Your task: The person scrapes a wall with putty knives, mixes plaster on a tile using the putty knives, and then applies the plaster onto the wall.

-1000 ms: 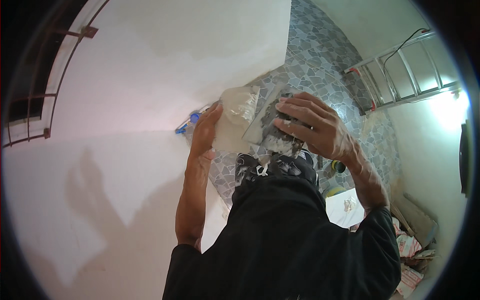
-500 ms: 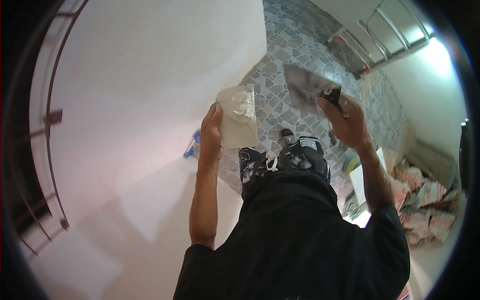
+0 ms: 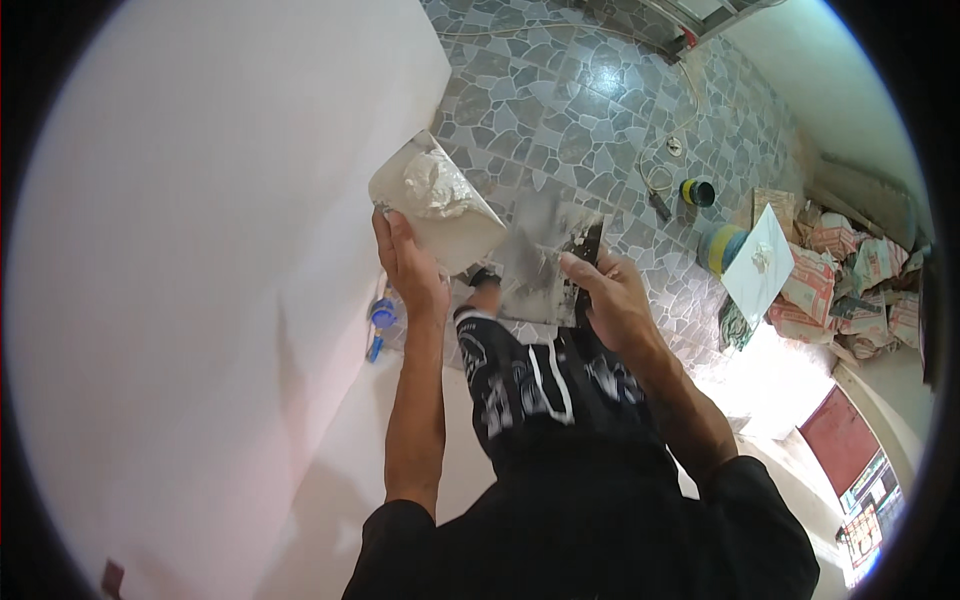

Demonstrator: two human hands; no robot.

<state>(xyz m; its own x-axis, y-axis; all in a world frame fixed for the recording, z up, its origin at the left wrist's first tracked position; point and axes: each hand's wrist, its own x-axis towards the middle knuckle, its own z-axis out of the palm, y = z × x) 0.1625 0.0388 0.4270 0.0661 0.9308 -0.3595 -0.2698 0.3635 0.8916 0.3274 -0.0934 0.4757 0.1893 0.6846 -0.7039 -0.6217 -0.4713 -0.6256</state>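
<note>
My left hand (image 3: 412, 265) grips the near-left edge of a cream-coloured plastering board (image 3: 440, 245). A wet white heap of plaster (image 3: 435, 186) lies on the board's far half. My right hand (image 3: 612, 300) is closed round the dark handle of a wide metal trowel (image 3: 535, 275). Whitish smears cover the trowel's flat blade, whose left edge is close beside the board's right corner; whether they touch I cannot tell. Both tools are held above the floor, in front of my legs.
A smooth white wall (image 3: 220, 200) runs along my left, with a blue tool (image 3: 381, 315) at its foot. On the stone-patterned floor (image 3: 560, 90) at right are a cable (image 3: 655, 180), a dark round container (image 3: 697, 193), a white panel (image 3: 757, 265) and crumpled sacks (image 3: 830, 275).
The trowel has moved left and nearer to the board, and the board has tilted round. My view has turned, showing more floor and the sacks at right.
</note>
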